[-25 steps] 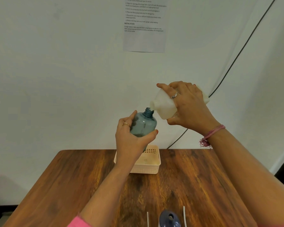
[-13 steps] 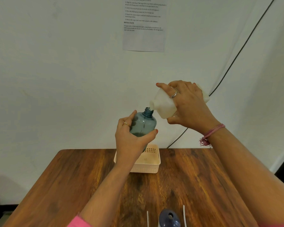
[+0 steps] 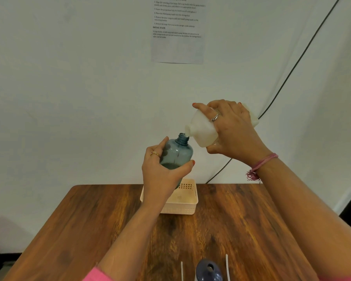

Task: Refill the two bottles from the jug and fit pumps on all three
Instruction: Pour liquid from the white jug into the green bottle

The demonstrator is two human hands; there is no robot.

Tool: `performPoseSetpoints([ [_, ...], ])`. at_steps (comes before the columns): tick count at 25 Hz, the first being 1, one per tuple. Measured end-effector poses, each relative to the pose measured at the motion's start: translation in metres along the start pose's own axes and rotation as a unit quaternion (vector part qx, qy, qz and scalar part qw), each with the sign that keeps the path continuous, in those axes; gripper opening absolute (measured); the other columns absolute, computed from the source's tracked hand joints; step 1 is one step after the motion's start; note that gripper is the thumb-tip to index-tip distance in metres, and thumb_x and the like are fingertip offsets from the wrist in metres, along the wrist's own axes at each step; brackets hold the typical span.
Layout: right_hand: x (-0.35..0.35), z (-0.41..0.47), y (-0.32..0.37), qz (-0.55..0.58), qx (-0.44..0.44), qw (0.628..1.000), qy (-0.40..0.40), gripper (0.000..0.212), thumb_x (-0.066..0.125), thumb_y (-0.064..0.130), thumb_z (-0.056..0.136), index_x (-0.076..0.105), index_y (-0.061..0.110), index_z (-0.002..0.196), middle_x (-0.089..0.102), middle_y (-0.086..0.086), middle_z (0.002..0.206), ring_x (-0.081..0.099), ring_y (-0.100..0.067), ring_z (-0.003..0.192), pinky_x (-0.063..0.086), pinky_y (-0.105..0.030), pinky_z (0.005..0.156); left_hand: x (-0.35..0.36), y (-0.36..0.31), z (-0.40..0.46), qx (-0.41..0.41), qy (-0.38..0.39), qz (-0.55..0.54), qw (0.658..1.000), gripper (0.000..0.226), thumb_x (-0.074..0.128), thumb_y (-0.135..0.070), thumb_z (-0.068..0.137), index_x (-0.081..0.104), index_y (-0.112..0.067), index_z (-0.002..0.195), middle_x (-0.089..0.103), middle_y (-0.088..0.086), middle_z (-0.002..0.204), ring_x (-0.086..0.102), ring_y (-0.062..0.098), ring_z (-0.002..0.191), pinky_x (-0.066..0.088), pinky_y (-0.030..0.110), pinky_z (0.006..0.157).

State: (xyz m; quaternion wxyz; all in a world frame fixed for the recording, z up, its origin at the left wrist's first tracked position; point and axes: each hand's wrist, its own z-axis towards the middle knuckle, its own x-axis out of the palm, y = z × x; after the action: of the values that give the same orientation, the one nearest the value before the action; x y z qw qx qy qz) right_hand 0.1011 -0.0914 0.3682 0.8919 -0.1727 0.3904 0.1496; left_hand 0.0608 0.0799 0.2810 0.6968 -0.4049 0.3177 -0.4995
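Note:
My left hand [image 3: 160, 171] grips a translucent blue-grey bottle [image 3: 177, 154], held upright in the air above the table, its threaded neck open. A dark liquid level shows low inside it. My right hand [image 3: 231, 130] holds a white jug [image 3: 202, 129] tipped on its side, its spout resting just over the bottle's mouth. At the near edge stands a dark blue bottle [image 3: 208, 270] seen from above, with two thin white pump tubes [image 3: 227, 266] beside it.
A cream plastic basket [image 3: 182, 206] sits at the back of the wooden table [image 3: 69, 230], below my left hand. A printed sheet [image 3: 177, 30] hangs on the white wall, and a black cable [image 3: 292, 67] runs down to the table's back edge.
The view has shifted slightly; both hands, the bottle and the tipped jug keep the same pose, spout over the bottle mouth.

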Motion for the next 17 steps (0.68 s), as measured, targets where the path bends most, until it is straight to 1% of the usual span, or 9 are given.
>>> performPoseSetpoints([
  [4,-0.0006,0.0018,-0.0011,-0.004,0.0,1.0,-0.005,0.105,0.083,0.031,0.053,0.032,0.029,0.144,0.049,-0.01,0.128,0.045,-0.032,0.117,0.033,-0.061,0.099,-0.0007,0.0027,0.0001,0.002,-0.002,0.006,1.0,0.082,0.087,-0.02,0.064,0.048,-0.021,0.136,0.049,-0.003,0.116,0.051,-0.004,0.1,0.041,-0.002,0.068],
  [13,0.0011,0.0031,-0.0019,-0.01,-0.007,1.0,-0.002,0.105,0.083,0.032,0.054,0.03,0.029,0.144,0.048,-0.01,0.129,0.044,-0.032,0.119,0.032,-0.062,0.099,-0.0004,0.0041,0.0014,0.002,-0.005,0.009,1.0,0.081,0.087,-0.021,0.064,0.048,-0.022,0.135,0.049,-0.003,0.116,0.051,-0.002,0.099,0.04,-0.003,0.066],
  [17,0.0017,0.0035,-0.0021,-0.013,-0.01,1.0,-0.003,0.104,0.083,0.032,0.055,0.03,0.028,0.144,0.048,-0.011,0.13,0.044,-0.033,0.12,0.032,-0.063,0.1,0.0,0.0054,0.0013,0.0,-0.003,0.011,1.0,0.081,0.087,-0.021,0.064,0.048,-0.023,0.135,0.049,-0.004,0.116,0.05,-0.002,0.101,0.04,-0.004,0.068],
])
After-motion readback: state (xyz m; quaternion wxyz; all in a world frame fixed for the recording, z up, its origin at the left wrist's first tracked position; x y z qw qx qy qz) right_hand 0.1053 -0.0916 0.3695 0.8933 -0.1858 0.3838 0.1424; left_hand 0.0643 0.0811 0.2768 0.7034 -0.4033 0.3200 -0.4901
